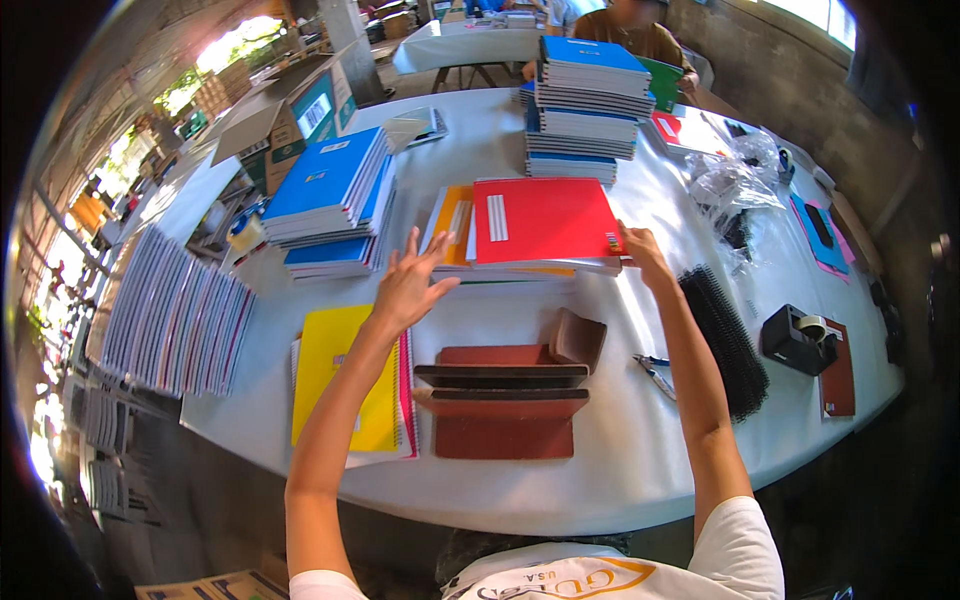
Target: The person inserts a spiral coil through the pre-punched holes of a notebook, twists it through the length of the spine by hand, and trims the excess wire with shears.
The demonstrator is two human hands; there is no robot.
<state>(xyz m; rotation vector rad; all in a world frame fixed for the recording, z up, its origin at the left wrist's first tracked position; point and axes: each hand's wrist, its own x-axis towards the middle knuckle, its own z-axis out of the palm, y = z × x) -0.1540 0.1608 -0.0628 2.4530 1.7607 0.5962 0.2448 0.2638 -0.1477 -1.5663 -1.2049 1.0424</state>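
A red notebook [550, 220] lies on top of a pile in the middle of the table, with an orange-yellow notebook [452, 222] showing beneath its left side. My right hand [642, 250] grips the pile's right edge at the red notebook's lower corner; part of its fingers is hidden. My left hand [408, 285] hovers with spread fingers just left of the pile, holding nothing. Between my forearms stands a reddish-brown slotted wooden stand [505, 410]. Yellow spiral notebooks [345, 385] lie under my left forearm. Pliers [655, 375] rest beside my right forearm.
Blue notebook stacks [330, 180] [590, 105] stand at left and back; another notebook row [175, 310] fills the left edge. Black binding coils [722, 340], a tape dispenser [797, 338] and crumpled plastic [738, 180] occupy the right. A person [625, 35] sits opposite, near an open carton [290, 120].
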